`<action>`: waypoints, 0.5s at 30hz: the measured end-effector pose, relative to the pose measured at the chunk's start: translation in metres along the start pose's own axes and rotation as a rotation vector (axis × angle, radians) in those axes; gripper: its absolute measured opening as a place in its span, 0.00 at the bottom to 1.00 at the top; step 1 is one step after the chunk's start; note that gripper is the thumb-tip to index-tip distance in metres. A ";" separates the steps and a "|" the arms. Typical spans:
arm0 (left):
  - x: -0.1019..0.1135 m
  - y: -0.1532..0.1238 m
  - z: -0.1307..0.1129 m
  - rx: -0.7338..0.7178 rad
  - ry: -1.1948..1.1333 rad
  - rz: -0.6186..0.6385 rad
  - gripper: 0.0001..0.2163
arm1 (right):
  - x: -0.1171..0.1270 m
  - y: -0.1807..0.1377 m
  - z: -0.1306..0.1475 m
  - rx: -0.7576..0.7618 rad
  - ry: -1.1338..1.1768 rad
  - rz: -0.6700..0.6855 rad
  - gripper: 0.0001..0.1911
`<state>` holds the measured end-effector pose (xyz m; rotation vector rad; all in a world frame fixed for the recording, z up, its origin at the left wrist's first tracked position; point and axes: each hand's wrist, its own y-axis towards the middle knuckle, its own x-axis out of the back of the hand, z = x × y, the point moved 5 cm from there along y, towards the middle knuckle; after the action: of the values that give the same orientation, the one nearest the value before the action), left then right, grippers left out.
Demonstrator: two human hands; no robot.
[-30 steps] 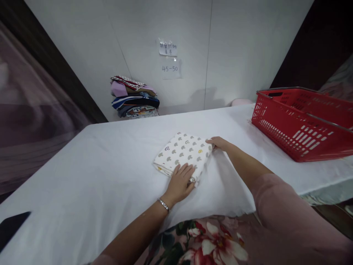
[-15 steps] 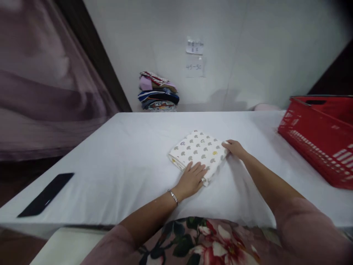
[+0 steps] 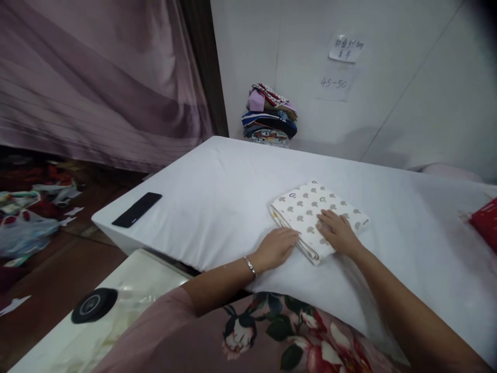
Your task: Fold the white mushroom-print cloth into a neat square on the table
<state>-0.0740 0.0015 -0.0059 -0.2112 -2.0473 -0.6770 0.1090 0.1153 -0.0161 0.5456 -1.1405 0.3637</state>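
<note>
A folded white cloth (image 3: 306, 207) printed with grey mushroom shapes lies on the white-covered table (image 3: 233, 181). My right hand (image 3: 337, 232) rests palm down on its top, fingers stretched out. Against the cloth's near left edge, where the folded layers show, lies my left hand (image 3: 277, 249) with its fingers extended and a bracelet (image 3: 250, 266) on the wrist. Neither hand grips the cloth; my left fingertips just touch its border.
A stack of folded clothes (image 3: 269, 116) stands behind the table by the wall. A black phone-like slab (image 3: 137, 210) lies at the left. Part of a red basket (image 3: 487, 223) shows at right. Below left, a white surface holds a black round object (image 3: 94, 305); bags (image 3: 27, 233) lie on the floor.
The view has turned left. My right hand has moved from the cloth's right corner onto its top. My left hand has slid from the top to the near left edge.
</note>
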 end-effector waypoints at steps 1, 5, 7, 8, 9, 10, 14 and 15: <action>0.005 -0.002 0.010 0.090 -0.026 -0.040 0.12 | 0.003 0.000 0.003 -0.003 0.047 -0.024 0.21; 0.019 -0.004 0.046 0.451 -0.102 -0.155 0.09 | 0.014 -0.002 0.039 0.034 0.193 -0.059 0.16; 0.023 0.001 0.056 0.500 -0.106 -0.170 0.08 | 0.012 -0.004 0.061 0.040 0.153 -0.009 0.14; 0.025 0.005 0.059 0.491 -0.094 -0.179 0.07 | 0.010 -0.004 0.070 0.040 0.106 0.016 0.14; 0.027 0.010 0.060 0.468 -0.075 -0.186 0.07 | 0.008 -0.005 0.077 0.039 0.052 0.037 0.13; 0.029 0.014 0.062 0.439 -0.051 -0.189 0.07 | 0.006 -0.005 0.082 0.037 0.001 0.053 0.13; 0.031 0.028 0.068 0.360 0.029 -0.151 0.09 | 0.003 -0.002 0.083 -0.006 -0.064 0.111 0.10; 0.031 0.030 0.069 0.357 0.034 -0.144 0.08 | 0.003 -0.001 0.082 -0.021 -0.042 0.128 0.10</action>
<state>-0.1297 0.0607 0.0029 0.1548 -2.1241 -0.3867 0.0492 0.0675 0.0121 0.4654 -1.2220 0.4518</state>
